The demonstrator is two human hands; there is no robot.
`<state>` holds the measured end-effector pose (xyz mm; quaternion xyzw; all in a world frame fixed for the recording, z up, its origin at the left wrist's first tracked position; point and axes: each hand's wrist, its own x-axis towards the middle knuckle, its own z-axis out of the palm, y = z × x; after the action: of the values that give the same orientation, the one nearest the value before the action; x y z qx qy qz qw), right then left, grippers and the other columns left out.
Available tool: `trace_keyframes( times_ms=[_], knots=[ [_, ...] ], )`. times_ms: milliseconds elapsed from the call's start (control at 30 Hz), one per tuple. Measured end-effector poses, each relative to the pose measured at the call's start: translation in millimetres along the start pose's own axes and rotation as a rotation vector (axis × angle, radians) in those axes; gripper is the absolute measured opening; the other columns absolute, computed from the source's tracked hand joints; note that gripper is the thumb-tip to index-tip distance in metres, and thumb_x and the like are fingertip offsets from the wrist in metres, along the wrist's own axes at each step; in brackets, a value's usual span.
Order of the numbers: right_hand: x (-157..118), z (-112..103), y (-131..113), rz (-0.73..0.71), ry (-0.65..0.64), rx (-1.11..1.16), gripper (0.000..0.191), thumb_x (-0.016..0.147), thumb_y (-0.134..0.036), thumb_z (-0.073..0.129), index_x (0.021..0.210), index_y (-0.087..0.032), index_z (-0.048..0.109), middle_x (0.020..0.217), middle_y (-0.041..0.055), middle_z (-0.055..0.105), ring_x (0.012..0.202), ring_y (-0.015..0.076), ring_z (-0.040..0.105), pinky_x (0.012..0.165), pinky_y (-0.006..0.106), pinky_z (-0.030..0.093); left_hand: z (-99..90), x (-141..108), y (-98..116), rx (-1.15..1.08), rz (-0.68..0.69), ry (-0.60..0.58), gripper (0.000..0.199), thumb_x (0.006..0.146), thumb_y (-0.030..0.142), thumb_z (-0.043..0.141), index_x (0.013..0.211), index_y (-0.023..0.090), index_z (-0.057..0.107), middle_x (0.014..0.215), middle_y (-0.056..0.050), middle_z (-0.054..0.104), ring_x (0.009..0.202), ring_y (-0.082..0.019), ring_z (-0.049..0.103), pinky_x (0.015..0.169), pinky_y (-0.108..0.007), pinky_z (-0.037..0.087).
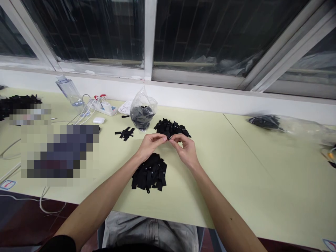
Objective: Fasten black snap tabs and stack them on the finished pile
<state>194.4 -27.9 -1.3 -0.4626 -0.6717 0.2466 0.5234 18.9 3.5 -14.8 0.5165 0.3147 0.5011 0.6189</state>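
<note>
My left hand (151, 144) and my right hand (184, 147) meet over the table, fingertips pinched together on a small black piece (168, 138). Its exact shape is too small to tell. Just behind my fingers lies a pile of black strips (174, 128), partly hidden by the hands. Nearer to me, below my left hand, another pile of black strips (149, 173) shows small white marks on some of them. A few loose black strips (126, 133) lie to the left of my left hand. Beyond them stands a clear plastic bag (143, 112) with black pieces inside.
On the left are a clear bottle (69, 91), a power strip (107, 108) with white cables, a white case (98, 120), a blurred dark object (63, 150) and a black heap (18, 104). A plastic bag (291, 126) lies at the right, below the windows.
</note>
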Motion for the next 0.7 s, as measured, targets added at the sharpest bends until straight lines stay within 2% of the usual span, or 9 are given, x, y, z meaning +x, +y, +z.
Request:
trace_keyframes(
  times_ms=[300, 467, 700],
  knots=[
    [-0.6, 0.2, 1.3, 0.011, 0.037, -0.010, 0.014, 0.087, -0.035, 0.067, 0.086, -0.021, 0.067, 0.086, 0.0041, 0.068, 0.074, 0.0185, 0.059, 0.073, 0.034, 0.049, 1.2, 0.4, -0.1, -0.013, 0.004, 0.000, 0.028, 0.073, 0.037, 0.080, 0.091, 0.016, 0.077, 0.094, -0.008, 0.074, 0.089, -0.020, 0.066, 0.095, -0.040, 0.048],
    [-1.0, 1.4, 6.4, 0.054, 0.055, 0.020, 0.023, 0.084, -0.037, 0.070, 0.101, -0.022, 0.068, 0.091, 0.0048, 0.069, 0.073, 0.0181, 0.060, 0.073, 0.035, 0.051, 1.1, -0.8, 3.1, 0.014, 0.017, -0.014, 0.027, 0.073, 0.036, 0.080, 0.091, 0.016, 0.076, 0.092, -0.008, 0.073, 0.088, -0.020, 0.066, 0.093, -0.038, 0.048],
    [-1.4, 3.5, 5.6, 0.026, 0.065, -0.027, 0.017, 0.086, -0.037, 0.068, 0.090, -0.021, 0.071, 0.085, 0.0043, 0.068, 0.072, 0.0182, 0.058, 0.070, 0.034, 0.050, 1.5, -3.1, 8.1, 0.089, 0.064, -0.024, 0.024, 0.076, 0.035, 0.078, 0.090, 0.016, 0.077, 0.093, -0.008, 0.073, 0.090, -0.020, 0.066, 0.090, -0.036, 0.049]
  ],
)
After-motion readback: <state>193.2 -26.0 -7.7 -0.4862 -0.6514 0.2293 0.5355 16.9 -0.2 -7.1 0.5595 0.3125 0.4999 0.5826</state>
